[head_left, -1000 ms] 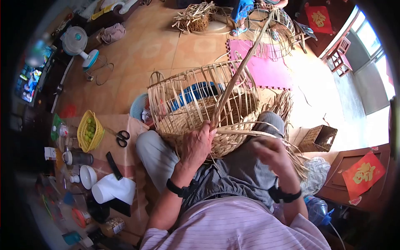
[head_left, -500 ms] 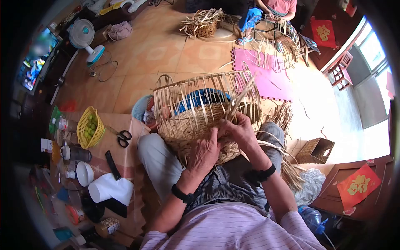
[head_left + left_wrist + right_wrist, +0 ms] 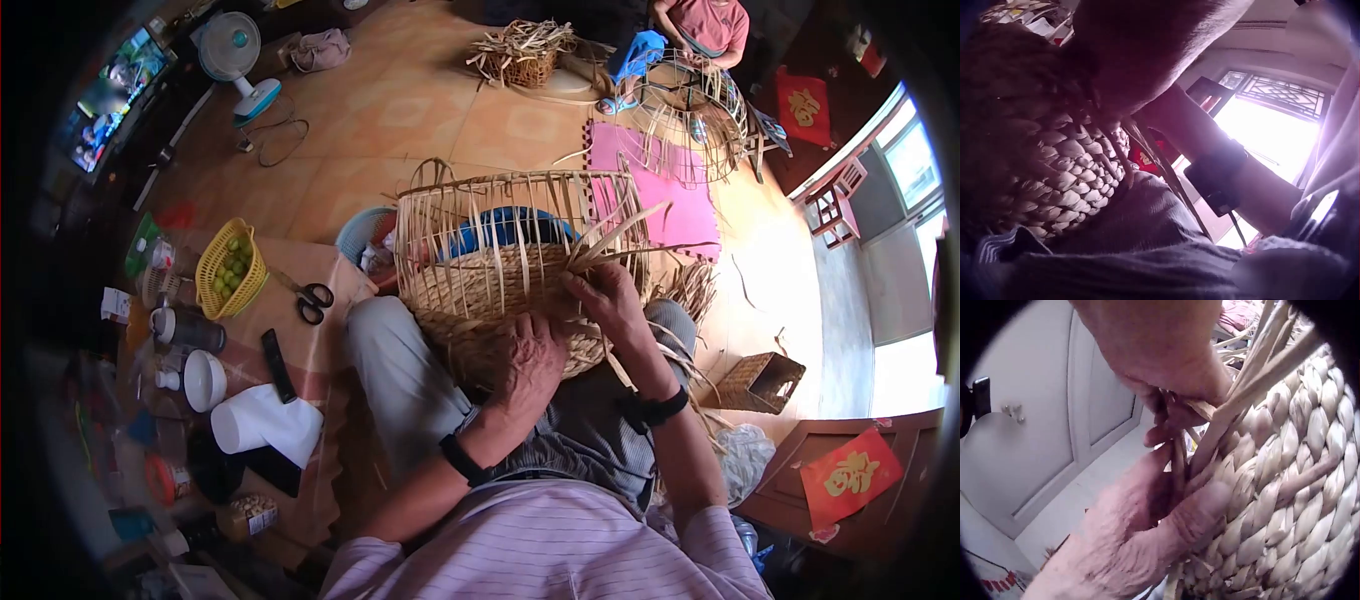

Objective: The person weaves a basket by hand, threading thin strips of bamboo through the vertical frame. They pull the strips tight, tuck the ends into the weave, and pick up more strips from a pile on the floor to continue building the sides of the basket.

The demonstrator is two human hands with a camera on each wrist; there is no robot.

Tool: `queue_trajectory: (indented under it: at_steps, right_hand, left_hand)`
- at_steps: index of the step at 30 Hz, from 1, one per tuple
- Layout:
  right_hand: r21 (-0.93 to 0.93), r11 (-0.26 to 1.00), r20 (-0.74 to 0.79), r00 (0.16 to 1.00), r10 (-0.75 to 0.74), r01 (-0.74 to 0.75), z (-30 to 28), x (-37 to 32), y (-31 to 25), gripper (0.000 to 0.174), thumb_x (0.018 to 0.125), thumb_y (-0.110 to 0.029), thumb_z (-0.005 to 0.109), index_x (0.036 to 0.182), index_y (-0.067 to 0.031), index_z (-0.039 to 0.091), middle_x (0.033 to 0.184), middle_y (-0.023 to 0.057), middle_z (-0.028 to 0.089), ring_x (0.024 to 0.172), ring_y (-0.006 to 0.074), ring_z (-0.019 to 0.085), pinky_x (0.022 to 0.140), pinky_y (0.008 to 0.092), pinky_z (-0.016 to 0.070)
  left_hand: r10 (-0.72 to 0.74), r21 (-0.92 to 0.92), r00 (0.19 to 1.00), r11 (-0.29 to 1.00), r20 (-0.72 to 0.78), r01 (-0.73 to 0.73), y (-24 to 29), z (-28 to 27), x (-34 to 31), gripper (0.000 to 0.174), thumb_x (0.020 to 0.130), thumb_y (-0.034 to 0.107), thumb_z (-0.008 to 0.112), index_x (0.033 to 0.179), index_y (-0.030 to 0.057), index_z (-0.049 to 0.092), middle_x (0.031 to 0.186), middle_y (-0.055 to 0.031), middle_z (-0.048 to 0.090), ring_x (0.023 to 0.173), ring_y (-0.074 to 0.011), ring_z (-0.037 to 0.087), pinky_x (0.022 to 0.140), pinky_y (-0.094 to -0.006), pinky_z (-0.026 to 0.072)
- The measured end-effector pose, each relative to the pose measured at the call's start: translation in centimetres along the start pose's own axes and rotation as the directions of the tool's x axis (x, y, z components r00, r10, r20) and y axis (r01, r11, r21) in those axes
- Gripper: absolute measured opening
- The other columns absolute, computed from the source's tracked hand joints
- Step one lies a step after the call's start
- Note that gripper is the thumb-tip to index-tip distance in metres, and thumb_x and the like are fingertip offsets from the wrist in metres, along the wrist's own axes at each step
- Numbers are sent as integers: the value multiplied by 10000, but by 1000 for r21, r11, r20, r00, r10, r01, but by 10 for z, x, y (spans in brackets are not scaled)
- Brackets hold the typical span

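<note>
A half-woven basket (image 3: 480,290) of braided plant fibre, with upright strips above the weave, lies across the person's lap. The left hand (image 3: 535,360) grips the near part of its wall; in the right wrist view the thumb (image 3: 1200,509) lies flat on the braided weave (image 3: 1297,462). Close beside it, the right hand (image 3: 615,305) pinches flat fibre strips (image 3: 620,235) that fan out above its fingertips. In the right wrist view the right hand (image 3: 1160,350) comes down from above, its fingertips near the left hand's. Dark shadow hides most left fingers in the left wrist view.
A table on the left holds a yellow basket of green fruit (image 3: 232,270), scissors (image 3: 313,300) and a white paper roll (image 3: 265,425). Loose strips (image 3: 690,290) lie beside the right knee, near a small woven box (image 3: 755,382). Another person (image 3: 705,25) sits ahead with a frame basket.
The right hand came in from the right to the strips, then shifted slightly up and right from the left hand. The long upright strips have been lowered. The head view has turned left.
</note>
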State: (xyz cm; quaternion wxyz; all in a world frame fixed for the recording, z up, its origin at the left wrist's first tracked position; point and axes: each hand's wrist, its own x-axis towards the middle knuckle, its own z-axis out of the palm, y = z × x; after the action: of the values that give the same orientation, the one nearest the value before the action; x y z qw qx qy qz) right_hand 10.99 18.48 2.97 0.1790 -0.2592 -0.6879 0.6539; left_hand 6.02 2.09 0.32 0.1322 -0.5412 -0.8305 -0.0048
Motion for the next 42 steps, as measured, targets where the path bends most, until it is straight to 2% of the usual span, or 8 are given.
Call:
queue_trajectory:
  at_steps: [3, 6, 17, 24, 28, 29, 36, 42]
  right_hand:
    - [-374, 927, 30, 999, -31, 40, 0, -3, -23, 137, 964, -109, 764, 915, 18, 744, 886, 84, 744, 760, 138, 723, 652, 325, 567]
    - [-698, 523, 201, 835, -513, 489, 3, 5, -8, 140, 910, -119, 768, 973, 5, 753, 980, 106, 748, 791, 267, 754, 660, 377, 577]
    - [-839, 388, 229, 895, -384, 381, 14, -7, -2, 170, 890, -70, 651, 1049, -21, 613, 976, 223, 656, 774, 429, 704, 658, 508, 549]
    - [-656, 663, 124, 917, -378, 362, 0, -21, -5, 376, 899, -116, 755, 1239, -80, 599, 952, 223, 721, 840, 444, 715, 685, 490, 577]
    - [-433, 895, -62, 987, -150, 109, -12, -28, 4, 443, 901, -39, 813, 1283, -65, 591, 967, 146, 741, 833, 241, 778, 647, 381, 614]
    - [-3, 997, -82, 994, 74, -74, -11, -31, 1, 396, 915, 6, 811, 1245, -51, 601, 1010, 112, 735, 837, 170, 750, 686, 332, 658]
    - [586, 793, -130, 947, 293, -165, -24, -64, 33, 288, 927, 17, 799, 1150, -44, 628, 988, 78, 759, 833, 178, 766, 649, 286, 643]
    - [595, 793, -56, 977, 207, -134, -26, -78, 46, 303, 920, -34, 830, 1160, -38, 645, 963, 49, 749, 749, 86, 657, 671, 227, 563]
  left_hand:
    - [-11, -7, 999, 1000, -42, 11, -1, -5, 2, 498, 904, 162, 611, 1371, -10, 599, 1013, -119, 600, 983, -247, 594, 822, -347, 522]
    - [-6, -61, 993, 998, -121, -2, -4, 7, 2, 469, 912, 159, 603, 1356, 10, 617, 1028, -129, 612, 939, -235, 586, 831, -361, 492]
    - [18, -661, 998, 748, -68, -58, -31, 11, 0, 538, 835, 127, 797, 1345, 52, 643, 1202, -190, 652, 1139, -403, 606, 1016, -509, 494]
    - [23, -768, 995, 634, -93, -86, -39, 13, 5, 542, 869, 233, 826, 1360, 88, 648, 1134, -138, 683, 1094, -354, 642, 998, -475, 510]
    - [49, -798, 997, 598, -57, -75, -43, 6, 8, 529, 895, 257, 808, 1366, 86, 637, 1075, -128, 685, 1056, -345, 643, 982, -470, 508]
    - [46, -797, 998, 600, -51, -68, -43, 2, 9, 525, 896, 260, 807, 1361, 84, 639, 1065, -127, 684, 1049, -343, 643, 974, -467, 509]
    - [81, -799, 996, 601, 48, -10, -48, -4, 12, 474, 958, 255, 753, 1379, 72, 636, 1180, -161, 701, 1132, -363, 649, 1006, -457, 516]
    - [7, -817, 1000, 576, 6, 1, -50, -7, 14, 318, 1044, 187, 649, 1338, 66, 639, 1093, -190, 734, 1015, -390, 701, 864, -484, 551]
